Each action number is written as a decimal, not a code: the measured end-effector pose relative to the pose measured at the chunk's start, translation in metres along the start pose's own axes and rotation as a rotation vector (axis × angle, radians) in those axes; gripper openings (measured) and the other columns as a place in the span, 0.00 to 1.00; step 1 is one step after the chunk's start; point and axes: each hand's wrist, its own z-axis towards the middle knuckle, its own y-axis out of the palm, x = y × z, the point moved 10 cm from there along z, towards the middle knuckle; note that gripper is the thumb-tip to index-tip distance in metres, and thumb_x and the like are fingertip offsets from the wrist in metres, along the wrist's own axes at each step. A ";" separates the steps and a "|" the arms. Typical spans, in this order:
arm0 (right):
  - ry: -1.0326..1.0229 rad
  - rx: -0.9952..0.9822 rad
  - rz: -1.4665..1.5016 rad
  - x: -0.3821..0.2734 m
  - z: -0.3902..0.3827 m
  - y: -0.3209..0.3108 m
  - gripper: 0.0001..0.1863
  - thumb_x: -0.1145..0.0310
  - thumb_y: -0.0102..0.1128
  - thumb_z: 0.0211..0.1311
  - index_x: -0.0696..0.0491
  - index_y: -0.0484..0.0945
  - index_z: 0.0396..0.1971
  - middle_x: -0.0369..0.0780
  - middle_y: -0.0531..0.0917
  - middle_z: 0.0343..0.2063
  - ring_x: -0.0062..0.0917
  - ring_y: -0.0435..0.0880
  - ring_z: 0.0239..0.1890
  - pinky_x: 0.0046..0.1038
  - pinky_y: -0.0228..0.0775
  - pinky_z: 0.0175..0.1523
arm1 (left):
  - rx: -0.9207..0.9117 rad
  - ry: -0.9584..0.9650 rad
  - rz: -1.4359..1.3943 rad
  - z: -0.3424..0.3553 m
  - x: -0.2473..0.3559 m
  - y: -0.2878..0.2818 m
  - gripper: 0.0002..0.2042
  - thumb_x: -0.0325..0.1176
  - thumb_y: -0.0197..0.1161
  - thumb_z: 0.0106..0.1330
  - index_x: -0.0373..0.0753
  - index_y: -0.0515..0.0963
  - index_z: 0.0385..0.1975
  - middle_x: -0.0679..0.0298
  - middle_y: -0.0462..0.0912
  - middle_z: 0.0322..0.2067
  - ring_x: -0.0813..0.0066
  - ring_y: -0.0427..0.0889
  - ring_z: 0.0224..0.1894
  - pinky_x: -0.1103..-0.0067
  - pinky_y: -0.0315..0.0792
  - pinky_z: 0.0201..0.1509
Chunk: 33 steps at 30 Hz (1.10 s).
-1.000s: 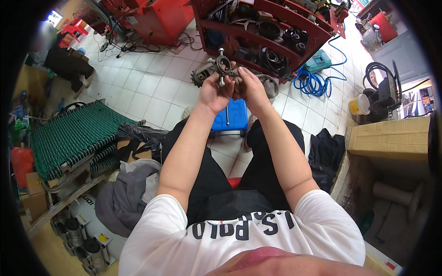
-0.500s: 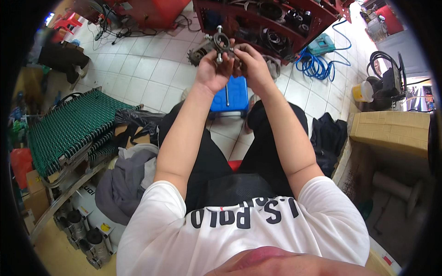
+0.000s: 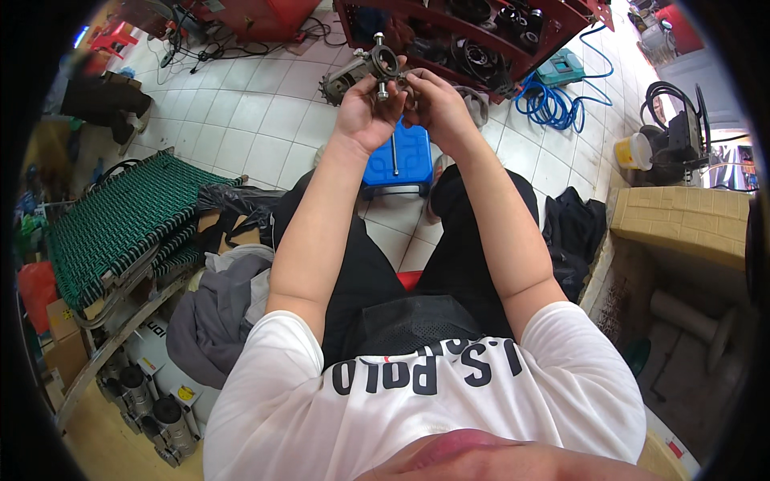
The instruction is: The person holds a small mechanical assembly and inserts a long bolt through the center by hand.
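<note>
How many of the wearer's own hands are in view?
2: the left hand grips the metal part; the right hand is at its right side. Some fingers are partly hidden.

On my feed the wearer has a loose white T-shirt (image 3: 321, 417), its short sleeves (image 3: 277, 349) ending in plain hems above the elbows, with bold black lettering (image 3: 425, 374) running across the chest, upside down from my view, and a small red mark just by it. Below that I note a dark mesh panel (image 3: 417, 317) at the lap, then black trousers (image 3: 481, 293) covering both thighs. Forearms (image 3: 309, 232), left hand (image 3: 361, 124) and right hand (image 3: 439, 112) are all bare.
</note>
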 end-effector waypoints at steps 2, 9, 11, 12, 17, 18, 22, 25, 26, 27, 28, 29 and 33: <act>0.006 -0.018 0.010 0.003 0.002 0.001 0.15 0.54 0.54 0.78 0.52 0.78 0.42 0.33 0.77 0.22 0.21 0.74 0.21 0.28 0.69 0.29 | -0.007 0.010 0.021 0.000 -0.001 -0.001 0.20 0.35 0.50 0.79 0.34 0.70 0.66 0.59 0.80 0.63 0.78 0.88 0.41 0.70 0.89 0.50; 0.024 -0.046 0.091 0.004 0.001 0.003 0.16 0.53 0.53 0.79 0.52 0.79 0.40 0.32 0.76 0.22 0.20 0.73 0.21 0.27 0.68 0.29 | -0.027 -0.017 0.045 0.000 -0.003 0.001 0.20 0.34 0.52 0.78 0.35 0.70 0.66 0.59 0.80 0.62 0.77 0.88 0.42 0.70 0.89 0.50; 0.002 -0.049 0.060 0.002 0.001 0.004 0.17 0.53 0.53 0.79 0.52 0.79 0.41 0.32 0.76 0.22 0.19 0.72 0.21 0.27 0.67 0.29 | -0.030 0.004 0.026 0.000 -0.003 0.001 0.20 0.34 0.53 0.78 0.34 0.71 0.66 0.59 0.81 0.62 0.76 0.88 0.42 0.70 0.89 0.50; -0.020 -0.053 0.029 -0.001 0.001 0.005 0.17 0.53 0.52 0.79 0.52 0.79 0.41 0.32 0.76 0.21 0.19 0.72 0.21 0.26 0.67 0.29 | -0.034 0.026 0.007 0.000 -0.001 0.001 0.20 0.33 0.53 0.77 0.34 0.71 0.66 0.58 0.81 0.61 0.76 0.88 0.42 0.71 0.89 0.50; -0.028 -0.041 -0.021 -0.001 0.000 0.006 0.16 0.53 0.54 0.79 0.52 0.78 0.42 0.31 0.75 0.21 0.18 0.71 0.21 0.26 0.66 0.29 | -0.073 -0.002 0.040 -0.002 -0.005 0.009 0.21 0.34 0.56 0.76 0.32 0.72 0.65 0.58 0.83 0.58 0.75 0.89 0.39 0.72 0.89 0.49; -0.036 -0.040 -0.049 -0.002 0.000 0.005 0.16 0.54 0.54 0.78 0.52 0.78 0.42 0.31 0.74 0.21 0.18 0.71 0.22 0.26 0.66 0.29 | -0.096 -0.017 0.048 -0.002 -0.007 0.013 0.21 0.35 0.57 0.76 0.32 0.72 0.65 0.58 0.84 0.56 0.76 0.89 0.38 0.73 0.89 0.48; -0.071 -0.065 0.079 -0.007 -0.005 0.010 0.15 0.54 0.54 0.78 0.52 0.78 0.40 0.31 0.74 0.21 0.17 0.71 0.22 0.24 0.66 0.29 | -0.131 -0.081 0.020 -0.004 -0.011 0.019 0.22 0.35 0.59 0.76 0.33 0.72 0.65 0.58 0.86 0.51 0.77 0.89 0.36 0.74 0.89 0.45; -0.110 -0.086 -0.026 -0.015 -0.008 0.017 0.14 0.56 0.56 0.78 0.52 0.77 0.40 0.31 0.74 0.21 0.16 0.71 0.22 0.24 0.65 0.30 | -0.245 -0.116 -0.138 -0.005 -0.006 0.020 0.25 0.34 0.57 0.75 0.35 0.67 0.70 0.58 0.83 0.57 0.72 0.90 0.42 0.65 0.86 0.54; -0.132 -0.109 -0.043 -0.016 -0.008 0.018 0.14 0.56 0.57 0.77 0.52 0.77 0.40 0.31 0.74 0.21 0.16 0.71 0.22 0.23 0.64 0.29 | -0.254 -0.122 -0.131 -0.004 -0.006 0.021 0.25 0.34 0.56 0.75 0.35 0.67 0.70 0.58 0.84 0.56 0.71 0.90 0.42 0.65 0.86 0.54; -0.153 -0.132 -0.060 -0.016 -0.008 0.019 0.13 0.57 0.58 0.77 0.53 0.76 0.41 0.31 0.74 0.21 0.16 0.71 0.22 0.23 0.64 0.29 | -0.264 -0.127 -0.124 -0.004 -0.007 0.021 0.25 0.34 0.55 0.76 0.35 0.67 0.70 0.58 0.84 0.55 0.70 0.90 0.42 0.64 0.86 0.55; -0.154 -0.131 -0.060 -0.016 -0.007 0.017 0.13 0.57 0.58 0.77 0.53 0.76 0.41 0.31 0.74 0.21 0.16 0.71 0.22 0.23 0.64 0.29 | -0.264 -0.129 -0.125 -0.003 -0.007 0.020 0.25 0.34 0.55 0.76 0.35 0.67 0.70 0.58 0.84 0.55 0.70 0.90 0.42 0.64 0.86 0.55; -0.150 -0.139 -0.037 -0.015 -0.007 0.017 0.13 0.58 0.58 0.77 0.53 0.77 0.41 0.31 0.74 0.21 0.16 0.71 0.22 0.23 0.64 0.29 | -0.263 -0.136 -0.123 -0.004 -0.008 0.020 0.25 0.34 0.55 0.76 0.35 0.67 0.70 0.58 0.84 0.55 0.70 0.90 0.43 0.64 0.86 0.55; -0.177 -0.115 -0.021 -0.017 -0.007 0.016 0.12 0.58 0.57 0.77 0.53 0.77 0.40 0.31 0.74 0.22 0.16 0.71 0.22 0.22 0.64 0.29 | -0.272 -0.152 -0.123 -0.005 -0.010 0.023 0.24 0.35 0.54 0.77 0.34 0.67 0.70 0.57 0.85 0.54 0.70 0.90 0.43 0.64 0.86 0.55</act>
